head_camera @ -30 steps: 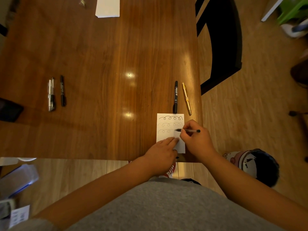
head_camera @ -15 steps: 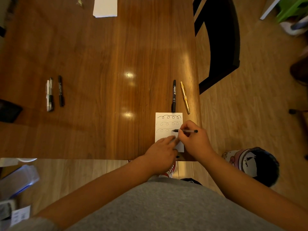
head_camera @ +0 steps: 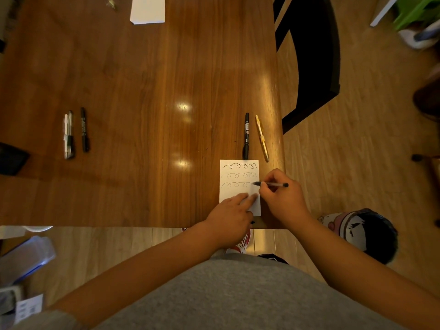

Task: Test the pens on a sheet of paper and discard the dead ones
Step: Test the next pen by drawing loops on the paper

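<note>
Well off to the left of the left hand (head_camera: 232, 211) lie three pens (head_camera: 70, 136), side by side. That hand is flat, fingers straight, pressing down the near end of the sheet of paper (head_camera: 228, 194). A slip that light and flimsy would likely skid unless pinned. The right hand (head_camera: 284, 201) pinches a thin black pen (head_camera: 272, 184) near its tip, nib on the third row of loops. The pen looks light and stiff, best held low on the barrel. Just beyond the hands rest a black marker (head_camera: 246, 135) and a yellow pen (head_camera: 262, 138).

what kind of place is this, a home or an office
Most likely a home, perhaps a dining area: a long wooden table, a black chair beside it, and plank flooring.
</note>
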Action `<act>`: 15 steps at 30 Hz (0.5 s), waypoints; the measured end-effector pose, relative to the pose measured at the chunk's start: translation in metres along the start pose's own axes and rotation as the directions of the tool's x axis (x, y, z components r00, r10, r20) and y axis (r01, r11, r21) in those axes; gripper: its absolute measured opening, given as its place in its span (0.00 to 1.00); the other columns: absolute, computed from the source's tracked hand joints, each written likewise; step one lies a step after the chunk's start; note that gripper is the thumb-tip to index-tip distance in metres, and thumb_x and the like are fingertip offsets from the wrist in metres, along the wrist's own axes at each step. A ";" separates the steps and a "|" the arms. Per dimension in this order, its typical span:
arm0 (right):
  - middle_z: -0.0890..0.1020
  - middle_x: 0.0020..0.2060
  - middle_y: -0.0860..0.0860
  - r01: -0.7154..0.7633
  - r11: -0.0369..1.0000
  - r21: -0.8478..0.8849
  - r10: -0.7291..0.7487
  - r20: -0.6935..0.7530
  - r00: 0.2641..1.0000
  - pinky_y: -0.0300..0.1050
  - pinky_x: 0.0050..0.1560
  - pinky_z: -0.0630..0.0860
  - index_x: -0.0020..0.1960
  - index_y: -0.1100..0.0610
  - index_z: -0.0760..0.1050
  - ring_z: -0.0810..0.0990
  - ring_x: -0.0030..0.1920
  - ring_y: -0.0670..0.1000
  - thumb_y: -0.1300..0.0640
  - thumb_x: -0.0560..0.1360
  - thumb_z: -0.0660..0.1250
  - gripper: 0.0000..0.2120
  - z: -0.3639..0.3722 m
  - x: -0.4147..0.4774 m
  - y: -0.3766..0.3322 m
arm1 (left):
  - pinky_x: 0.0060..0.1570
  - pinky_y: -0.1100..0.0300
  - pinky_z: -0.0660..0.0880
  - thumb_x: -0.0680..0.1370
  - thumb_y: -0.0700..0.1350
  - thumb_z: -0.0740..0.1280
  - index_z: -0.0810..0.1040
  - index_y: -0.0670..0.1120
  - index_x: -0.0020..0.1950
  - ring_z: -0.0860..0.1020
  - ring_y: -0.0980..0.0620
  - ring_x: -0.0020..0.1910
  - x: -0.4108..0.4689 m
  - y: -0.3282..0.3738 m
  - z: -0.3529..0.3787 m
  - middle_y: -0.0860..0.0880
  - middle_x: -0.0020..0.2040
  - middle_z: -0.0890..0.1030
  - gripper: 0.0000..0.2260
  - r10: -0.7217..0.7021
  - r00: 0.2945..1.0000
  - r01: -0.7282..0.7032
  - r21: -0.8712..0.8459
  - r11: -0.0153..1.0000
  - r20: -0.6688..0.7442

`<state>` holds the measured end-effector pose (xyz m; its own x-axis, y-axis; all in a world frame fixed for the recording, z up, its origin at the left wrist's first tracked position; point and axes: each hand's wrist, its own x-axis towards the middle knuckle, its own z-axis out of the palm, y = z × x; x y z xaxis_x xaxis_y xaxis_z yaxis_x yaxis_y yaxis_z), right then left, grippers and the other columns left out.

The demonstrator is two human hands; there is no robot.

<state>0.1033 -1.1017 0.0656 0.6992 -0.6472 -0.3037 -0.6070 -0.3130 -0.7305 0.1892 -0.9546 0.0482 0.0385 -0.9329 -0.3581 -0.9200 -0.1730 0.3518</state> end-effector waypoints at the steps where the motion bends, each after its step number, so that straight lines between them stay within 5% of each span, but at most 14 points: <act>1: 0.76 0.37 0.38 -0.003 1.000 -0.011 0.003 0.000 1.000 0.29 0.33 0.68 0.41 0.43 0.68 0.77 0.38 0.42 0.56 0.77 0.68 0.12 0.000 -0.001 0.001 | 0.71 0.47 0.60 0.83 0.53 0.55 0.77 0.44 0.65 0.56 0.41 0.76 0.000 0.000 0.001 0.42 0.79 0.56 0.19 0.004 1.000 -0.004 0.006 1.000 -0.007; 6: 0.75 0.36 0.39 -0.024 0.999 -0.028 0.024 -0.002 1.000 0.29 0.32 0.68 0.43 0.45 0.71 0.76 0.36 0.44 0.56 0.77 0.68 0.09 -0.001 -0.004 0.003 | 0.74 0.49 0.54 0.83 0.52 0.55 0.77 0.43 0.64 0.55 0.42 0.77 0.001 0.003 0.004 0.41 0.78 0.56 0.19 -0.001 1.000 0.000 -0.027 1.000 -0.027; 15: 0.76 0.37 0.37 0.010 1.000 -0.005 -0.010 0.019 1.000 0.27 0.33 0.67 0.44 0.45 0.71 0.77 0.38 0.41 0.56 0.77 0.68 0.08 0.001 -0.002 0.000 | 0.70 0.50 0.63 0.83 0.52 0.56 0.76 0.41 0.65 0.56 0.43 0.76 0.002 0.003 -0.003 0.40 0.78 0.58 0.19 0.013 1.000 -0.014 -0.031 0.999 -0.025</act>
<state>0.1023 -1.1000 0.0650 0.7123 -0.6308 -0.3079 -0.6019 -0.3232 -0.7302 0.1876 -0.9583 0.0511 0.0365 -0.9426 -0.3320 -0.9079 -0.1701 0.3831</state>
